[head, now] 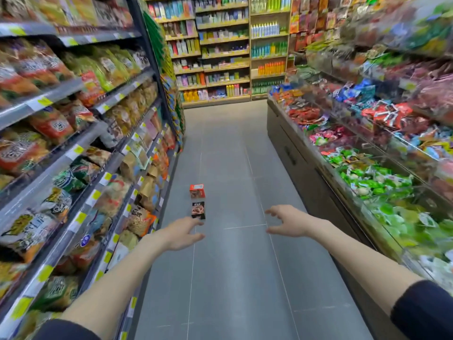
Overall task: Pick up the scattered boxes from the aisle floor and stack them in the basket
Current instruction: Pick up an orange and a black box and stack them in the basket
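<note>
snack shelves (73, 133) line the left of the aisle, and the left hand (182, 233) reaches out empty beside them, its grip spread over the grey floor (232, 278). just past its fingertips lies a black box (198, 210), with a red box (197, 190) standing close behind it. the right hand (288, 223) hovers spread and empty, near the candy bins (367, 168).

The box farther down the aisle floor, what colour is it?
Mostly red-orange, with a dark picture on its front, seen in the head view.
</note>
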### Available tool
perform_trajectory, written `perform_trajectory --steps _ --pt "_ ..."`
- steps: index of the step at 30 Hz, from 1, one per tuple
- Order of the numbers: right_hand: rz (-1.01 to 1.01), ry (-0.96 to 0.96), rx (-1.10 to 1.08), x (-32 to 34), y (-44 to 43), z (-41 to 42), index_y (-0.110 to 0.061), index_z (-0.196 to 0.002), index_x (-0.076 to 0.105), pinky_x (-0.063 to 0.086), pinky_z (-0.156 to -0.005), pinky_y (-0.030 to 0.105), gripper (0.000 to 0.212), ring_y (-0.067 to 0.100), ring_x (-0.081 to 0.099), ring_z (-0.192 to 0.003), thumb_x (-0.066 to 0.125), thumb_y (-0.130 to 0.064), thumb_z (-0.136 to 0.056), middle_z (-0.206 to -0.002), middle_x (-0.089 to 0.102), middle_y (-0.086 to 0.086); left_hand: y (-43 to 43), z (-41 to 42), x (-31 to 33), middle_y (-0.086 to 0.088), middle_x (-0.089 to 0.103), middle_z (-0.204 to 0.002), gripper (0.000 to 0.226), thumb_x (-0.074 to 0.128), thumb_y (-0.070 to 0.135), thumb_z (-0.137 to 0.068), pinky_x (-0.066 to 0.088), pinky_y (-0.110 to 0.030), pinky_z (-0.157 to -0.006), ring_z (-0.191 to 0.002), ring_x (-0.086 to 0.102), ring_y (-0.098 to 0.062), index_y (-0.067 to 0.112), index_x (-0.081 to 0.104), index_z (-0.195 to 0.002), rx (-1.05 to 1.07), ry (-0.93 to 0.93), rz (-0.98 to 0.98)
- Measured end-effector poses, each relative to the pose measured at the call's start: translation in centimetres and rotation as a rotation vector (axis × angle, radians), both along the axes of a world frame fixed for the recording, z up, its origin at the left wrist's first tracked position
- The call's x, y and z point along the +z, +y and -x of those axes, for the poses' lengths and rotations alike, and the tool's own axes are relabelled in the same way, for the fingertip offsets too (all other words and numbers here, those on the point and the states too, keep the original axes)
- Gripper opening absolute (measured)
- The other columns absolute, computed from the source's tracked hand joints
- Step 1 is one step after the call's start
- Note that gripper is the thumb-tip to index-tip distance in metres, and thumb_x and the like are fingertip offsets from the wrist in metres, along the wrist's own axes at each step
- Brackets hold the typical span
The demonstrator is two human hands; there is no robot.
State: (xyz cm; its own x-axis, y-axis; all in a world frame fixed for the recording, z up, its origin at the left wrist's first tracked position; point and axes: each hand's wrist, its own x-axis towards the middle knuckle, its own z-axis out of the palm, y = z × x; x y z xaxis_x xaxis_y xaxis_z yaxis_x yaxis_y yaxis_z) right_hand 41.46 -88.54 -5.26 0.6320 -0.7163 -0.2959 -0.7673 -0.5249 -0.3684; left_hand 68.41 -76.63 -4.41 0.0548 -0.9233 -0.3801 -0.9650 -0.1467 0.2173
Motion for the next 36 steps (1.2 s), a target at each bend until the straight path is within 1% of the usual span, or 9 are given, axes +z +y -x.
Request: perform_trajectory --steps 4,8,14,20,27,29,31,33,36 --pt "0.002 0.005 0.020 -1.0 -9.6 -4.0 -0.011 -0.137 0.037 0.040 -0.102 0.034 0.061 0.025 0.046 -0.124 0.059 -0.037 -0.087 -0.137 0.047 0.011 -8.6 -3.5 -1.3 -0.007 0.039 -0.145 0.050 0.043 0.035 -0.096 0.029 -0.030 -0.109 -0.134 0.036 -0.021 0.012 0.037 -0.139 0.034 0.013 -0.005" --pt "-0.035 0.013 0.043 -1.4 -20.1 -7.9 -0.012 -0.138 0.036 0.040 -0.102 0.035 0.062 0.025 0.048 -0.123 0.059 -0.037 -0.086 -0.137 0.047 0.011 -17.7 -6.6 -1.6 -0.007 0.041 -0.145 0.045 0.042 0.030 -0.097 0.028 -0.027 -0.105 -0.134 0.036 -0.020 0.013 0.038 -0.138 0.086 0.053 0.005" --pt "-0.069 0.026 0.103 -0.7 -33.7 -14.7 -0.012 -0.137 0.038 0.039 -0.101 0.032 0.060 0.025 0.049 -0.122 0.060 -0.035 -0.085 -0.136 0.049 0.011 -28.6 -12.0 -1.4 -0.006 0.037 -0.147 0.048 0.042 0.034 -0.096 0.026 -0.027 -0.106 -0.136 0.033 -0.019 0.013 0.036 -0.139 0.211 0.093 0.003" --pt "-0.089 0.026 0.194 -2.3 -44.0 -23.1 -0.011 -0.134 0.041 0.039 -0.099 0.030 0.056 0.023 0.050 -0.121 0.060 -0.033 -0.086 -0.132 0.052 0.011 -37.5 -19.1 -3.8 -0.005 0.035 -0.149 0.052 0.042 0.040 -0.096 0.025 -0.027 -0.107 -0.137 0.031 -0.018 0.016 0.033 -0.141 0.287 0.097 -0.031" --pt "-0.119 0.098 0.269 -6.0 -55.6 -35.3 -0.010 -0.135 0.040 0.037 -0.093 0.024 0.056 0.022 0.049 -0.120 0.058 -0.033 -0.088 -0.134 0.050 0.010 -47.4 -29.9 -7.9 -0.002 0.031 -0.150 0.055 0.040 0.042 -0.095 0.023 -0.027 -0.109 -0.138 0.029 -0.016 0.016 0.030 -0.143 0.345 0.105 -0.083" --pt "-0.140 0.122 0.287 -6.8 -58.7 -39.1 -0.011 -0.136 0.037 0.037 -0.096 0.025 0.056 0.022 0.046 -0.123 0.057 -0.033 -0.089 -0.136 0.048 0.010 -50.0 -33.1 -8.7 -0.004 0.034 -0.148 0.054 0.041 0.041 -0.096 0.026 -0.026 -0.106 -0.136 0.032 -0.017 0.017 0.029 -0.143 0.360 0.109 -0.113" --pt "-0.145 0.129 0.305 -7.5 -61.6 -42.8 -0.010 -0.137 0.036 0.036 -0.099 0.028 0.056 0.023 0.044 -0.126 0.055 -0.032 -0.089 -0.137 0.048 0.010 -52.5 -36.6 -9.6 -0.006 0.039 -0.144 0.054 0.042 0.041 -0.095 0.031 -0.029 -0.103 -0.131 0.038 -0.020 0.018 0.030 -0.143 0.365 0.089 -0.137" --pt "-0.147 0.145 0.331 -8.5 -64.0 -46.1 -0.010 -0.137 0.037 0.036 -0.099 0.029 0.055 0.024 0.044 -0.125 0.055 -0.031 -0.089 -0.137 0.048 0.010 -54.6 -39.7 -10.9 -0.005 0.038 -0.146 0.055 0.042 0.043 -0.094 0.034 -0.033 -0.106 -0.132 0.037 -0.020 0.018 0.030 -0.142 0.369 0.076 -0.156" --pt "-0.146 0.188 0.377 -11.1 -67.1 -50.3 -0.011 -0.136 0.038 0.035 -0.101 0.031 0.055 0.025 0.043 -0.126 0.056 -0.032 -0.089 -0.136 0.048 0.010 -57.4 -43.4 -13.2 -0.004 0.034 -0.148 0.055 0.043 0.042 -0.094 0.032 -0.036 -0.108 -0.135 0.033 -0.019 0.018 0.030 -0.142 0.360 0.062 -0.187"
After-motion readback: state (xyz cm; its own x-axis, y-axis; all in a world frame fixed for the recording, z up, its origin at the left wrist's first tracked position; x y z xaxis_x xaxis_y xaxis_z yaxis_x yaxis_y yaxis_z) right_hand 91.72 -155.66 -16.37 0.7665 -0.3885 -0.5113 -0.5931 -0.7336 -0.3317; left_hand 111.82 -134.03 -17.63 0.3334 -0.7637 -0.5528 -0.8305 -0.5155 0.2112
